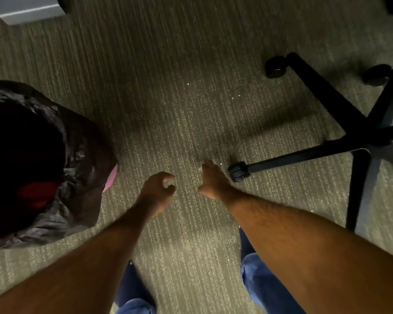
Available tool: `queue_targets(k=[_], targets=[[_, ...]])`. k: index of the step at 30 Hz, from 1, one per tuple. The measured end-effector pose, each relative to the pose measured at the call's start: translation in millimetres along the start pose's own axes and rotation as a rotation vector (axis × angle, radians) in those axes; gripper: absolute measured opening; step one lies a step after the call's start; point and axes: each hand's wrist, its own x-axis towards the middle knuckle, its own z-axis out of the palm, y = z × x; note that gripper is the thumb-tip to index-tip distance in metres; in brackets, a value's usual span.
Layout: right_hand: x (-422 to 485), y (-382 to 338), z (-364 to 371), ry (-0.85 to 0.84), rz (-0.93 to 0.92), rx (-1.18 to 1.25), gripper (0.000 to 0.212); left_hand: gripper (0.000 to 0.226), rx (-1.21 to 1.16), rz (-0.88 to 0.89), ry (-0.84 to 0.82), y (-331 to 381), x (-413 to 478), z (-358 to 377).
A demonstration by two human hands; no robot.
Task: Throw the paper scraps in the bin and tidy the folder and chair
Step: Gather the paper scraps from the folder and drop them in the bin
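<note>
Right hand (pixel 213 180): reaching down to carpet, fingertips on a small white paper scrap (pixel 201 169); grip unclear.
Left hand (pixel 159 188): fingers curled, apart, empty.
Black-lined round bin (pixel 77 155): left.
Black five-star chair base (pixel 359 137): right.

Open carpet (pixel 168 98) between bin (pixel 55 155) and chair base (pixel 359 137).

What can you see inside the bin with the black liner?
Inside the bin, lined with a black bag, something red shows near the lower rim. The rest of the interior is too dark to tell; no paper scraps can be made out there.
</note>
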Motion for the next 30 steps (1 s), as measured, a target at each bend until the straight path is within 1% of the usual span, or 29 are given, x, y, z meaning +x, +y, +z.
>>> queue_targets(k=[3, 6, 9, 12, 14, 17, 20, 24, 27, 30], targets=[[-20, 1, -9, 0.088, -0.085, 0.175, 0.059, 0.034, -0.064, -0.019, -0.010, 12, -9, -1], [-46, -8, -21, 0.190, -0.186, 0.432, 0.041, 0.031, -0.220, -0.036, 0.008, 30, -25, -4], [-67, -30, -32, 0.327, -0.210, 0.596, 0.027, 0.032, -0.420, -0.080, -0.004, 49, -37, -10], [-94, -57, -52, 0.352, -0.199, 0.712, 0.024, 0.026, -0.622, -0.108, -0.055, 67, -60, -29], [-110, -74, -67, 0.353, -0.238, 0.717, 0.024, 0.020, -0.707, -0.120, -0.022, 77, -79, -47], [-131, -106, -87, 0.344, -0.294, 0.737, 0.025, 0.012, -0.745, -0.090, 0.037, 89, -112, -87], [-148, -145, -107, 0.355, -0.356, 0.775, 0.023, 0.014, -0.761, -0.072, 0.047, 90, -143, -126], [-161, -205, -135, 0.407, -0.507, 0.650, 0.023, 0.022, -0.766, -0.096, 0.148, 62, -181, -179], [-163, -248, -147, 0.305, -0.518, 0.550, 0.021, 0.024, -0.668, -0.128, 0.190, 34, -202, -213], [-161, -285, -150, 0.229, -0.521, 0.472, 0.023, 0.017, -0.583, -0.223, 0.259, 4, -214, -237]])
